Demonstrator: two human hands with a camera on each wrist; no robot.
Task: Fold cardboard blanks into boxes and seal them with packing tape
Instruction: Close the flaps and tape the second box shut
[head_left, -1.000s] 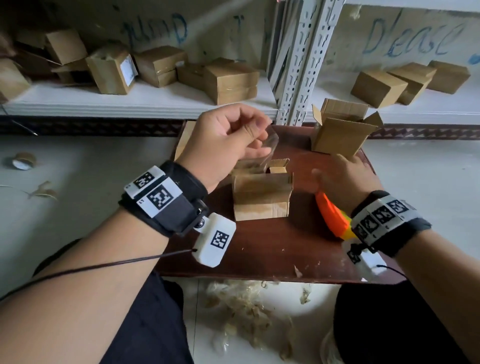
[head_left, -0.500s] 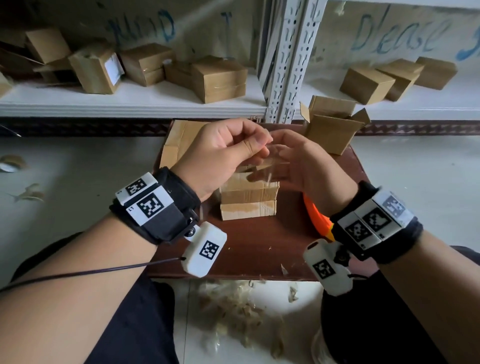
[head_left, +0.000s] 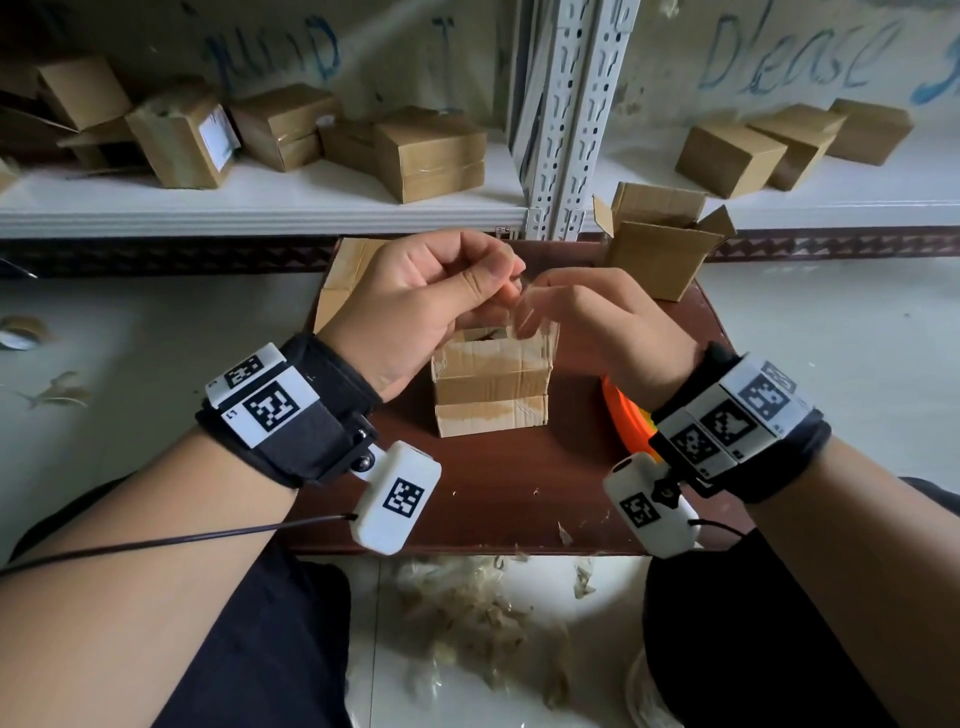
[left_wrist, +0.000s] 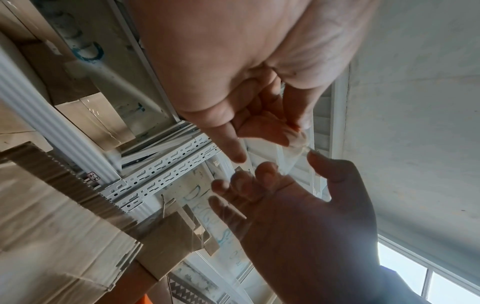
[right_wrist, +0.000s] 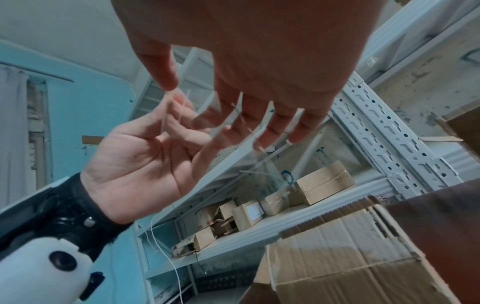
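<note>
Above the small brown table (head_left: 498, 499), the left hand (head_left: 415, 306) pinches one end of a clear tape strip (head_left: 524, 317) while the right hand (head_left: 608, 332) takes the other, just over the half-folded box (head_left: 491, 387). If it sags, it may stick to itself or to a flap.

From the left wrist, the strip (left_wrist: 291, 164) looks slack between the fingertips.

From the right wrist, the right fingers (right_wrist: 259, 127) are loosely spread behind the film; whether they truly grip it I cannot tell. The shelf upright (right_wrist: 389, 131) stands near, so there is little room beyond the box.
</note>
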